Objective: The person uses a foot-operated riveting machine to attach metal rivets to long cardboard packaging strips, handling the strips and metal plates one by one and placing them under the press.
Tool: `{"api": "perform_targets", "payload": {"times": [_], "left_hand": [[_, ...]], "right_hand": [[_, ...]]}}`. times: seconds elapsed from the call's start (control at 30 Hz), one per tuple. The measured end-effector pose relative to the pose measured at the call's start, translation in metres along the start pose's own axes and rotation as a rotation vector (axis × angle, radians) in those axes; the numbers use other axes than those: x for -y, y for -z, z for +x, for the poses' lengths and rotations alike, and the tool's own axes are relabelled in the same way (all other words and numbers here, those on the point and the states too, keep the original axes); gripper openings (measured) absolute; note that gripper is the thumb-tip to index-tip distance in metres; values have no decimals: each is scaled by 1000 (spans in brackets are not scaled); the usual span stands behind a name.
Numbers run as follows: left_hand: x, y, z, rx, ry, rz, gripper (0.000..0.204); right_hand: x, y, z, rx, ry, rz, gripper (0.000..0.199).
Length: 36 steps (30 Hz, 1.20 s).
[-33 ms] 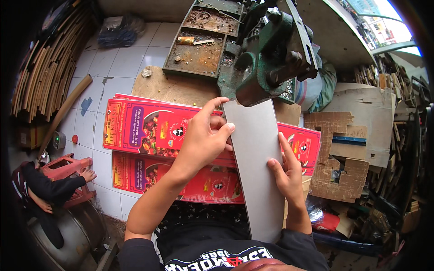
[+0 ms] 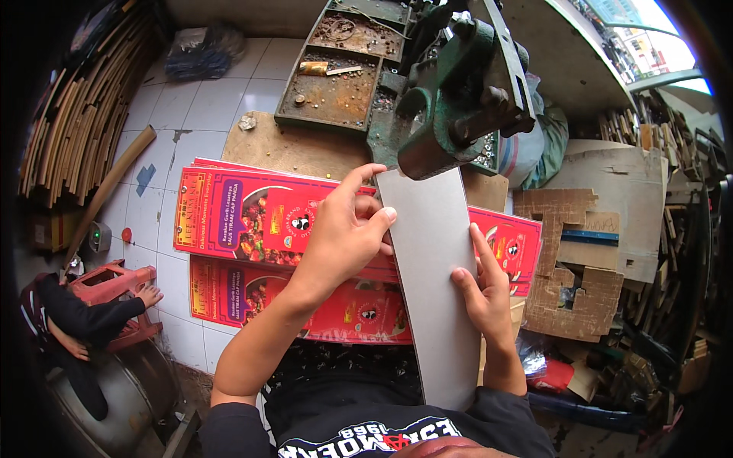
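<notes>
A long grey-white board strip [image 2: 435,298] lies between my hands, its far end under the head of a green metal press [image 2: 431,145] and its near end against my shirt. My left hand [image 2: 347,229] grips its left edge close to the far end, thumb on top and index finger stretched to the corner. On the right edge, my right hand [image 2: 486,294] holds it farther down, thumb on the face and index finger along the side. Beneath the strip are red printed cards [image 2: 210,221] in a stack, with a second red stack [image 2: 328,313] nearer me.
Behind the cards, a rusty compartment tray [image 2: 336,95] holds small metal bits on a wooden board [image 2: 263,149]. Cut cardboard [image 2: 569,305] leans at right. Another person's hand [image 2: 149,296] rests by a red plastic stool [image 2: 114,284] at left. Stacked strips [image 2: 76,107] stand far left.
</notes>
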<state>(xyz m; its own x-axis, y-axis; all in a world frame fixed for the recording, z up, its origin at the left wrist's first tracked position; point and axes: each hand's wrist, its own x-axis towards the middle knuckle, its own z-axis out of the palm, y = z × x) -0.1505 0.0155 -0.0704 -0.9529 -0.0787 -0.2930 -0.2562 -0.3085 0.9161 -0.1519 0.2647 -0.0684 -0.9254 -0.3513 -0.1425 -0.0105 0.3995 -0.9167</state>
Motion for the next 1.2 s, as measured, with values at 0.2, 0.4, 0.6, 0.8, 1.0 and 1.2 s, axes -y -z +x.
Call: {"api": "perform_targets", "payload": {"times": [0.2, 0.4, 0.6, 0.8, 1.0, 1.2], "left_hand": [[1, 2, -1, -8, 4, 12, 56], [-1, -1, -2, -37, -3, 26, 55], [3, 3, -1, -19, -7, 53, 54], [7, 2, 0, -13, -28, 28, 54], [4, 3, 0, -18, -21, 48, 54], [5, 3, 1, -16, -34, 48, 54]], "right_hand": [[-2, 0, 0, 9, 15, -22, 65], [-2, 0, -1, 9, 0, -24, 65], [-2, -2, 0, 6, -5, -31, 65], [-4, -3, -1, 7, -7, -7, 65], [-8, -1, 0, 12, -3, 0, 65], [-4, -3, -1, 3, -11, 27, 65]]}}
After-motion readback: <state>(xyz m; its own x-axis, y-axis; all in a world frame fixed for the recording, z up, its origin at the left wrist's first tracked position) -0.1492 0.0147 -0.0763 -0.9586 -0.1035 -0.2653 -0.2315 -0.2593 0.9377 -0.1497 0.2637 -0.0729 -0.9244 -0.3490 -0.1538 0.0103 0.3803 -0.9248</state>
